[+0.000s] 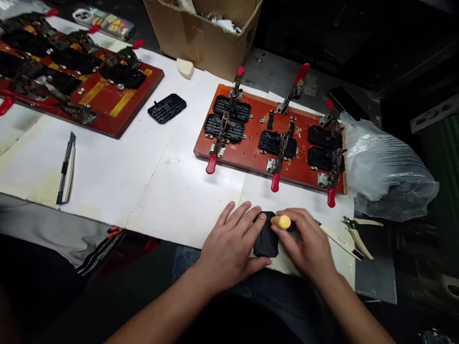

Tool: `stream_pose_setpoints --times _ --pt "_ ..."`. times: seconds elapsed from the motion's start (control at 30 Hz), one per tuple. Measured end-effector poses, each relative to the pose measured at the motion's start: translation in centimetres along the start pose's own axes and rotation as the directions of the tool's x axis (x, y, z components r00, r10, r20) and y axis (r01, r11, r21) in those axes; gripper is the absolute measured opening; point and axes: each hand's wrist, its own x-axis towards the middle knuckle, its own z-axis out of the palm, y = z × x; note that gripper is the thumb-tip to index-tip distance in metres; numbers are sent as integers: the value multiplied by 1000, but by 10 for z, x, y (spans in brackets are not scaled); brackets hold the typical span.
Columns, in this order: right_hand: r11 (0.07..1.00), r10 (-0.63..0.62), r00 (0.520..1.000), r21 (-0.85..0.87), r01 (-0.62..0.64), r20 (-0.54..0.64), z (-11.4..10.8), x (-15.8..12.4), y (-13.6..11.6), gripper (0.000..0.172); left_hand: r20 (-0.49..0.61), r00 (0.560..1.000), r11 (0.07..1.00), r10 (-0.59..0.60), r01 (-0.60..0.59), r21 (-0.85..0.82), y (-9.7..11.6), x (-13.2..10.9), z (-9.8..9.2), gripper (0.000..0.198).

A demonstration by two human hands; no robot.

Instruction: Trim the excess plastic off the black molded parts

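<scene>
A small black plastic part lies on the white paper at the near table edge. My left hand rests flat on the paper, fingers spread, with fingertips and thumb steadying the part's left side. My right hand is closed round a tool with a yellow handle, whose tip is hidden against the part. Just beyond stands an orange-red fixture board with several black parts held under red-handled toggle clamps.
A second fixture board with clamped parts sits at the far left. A loose black part, a utility knife, a cardboard box, a clear plastic bag and side cutters lie around.
</scene>
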Motion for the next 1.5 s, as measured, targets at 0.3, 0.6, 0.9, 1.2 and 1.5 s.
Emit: stream_pose_setpoints --times 0.3,0.6,0.9,1.2,1.5 --pt "998 40 997 -44 -43 -64 4 2 -4 20 14 1000 999 4 -5 48 2 2 1 84" --pt "993 113 981 -24 -118 -160 8 5 0 17 8 1000 999 4 -5 44 4 4 1 83" --pt "998 62 998 3 -62 7 -7 8 -3 15 -12 1000 1000 -2 2 26 6 4 1 80" --pt "999 -44 991 24 42 127 -19 1 -3 17 -37 999 999 6 -4 52 6 5 3 78" --pt "988 -142 976 79 130 162 -27 -9 2 23 -24 999 999 27 -26 41 6 4 2 81"
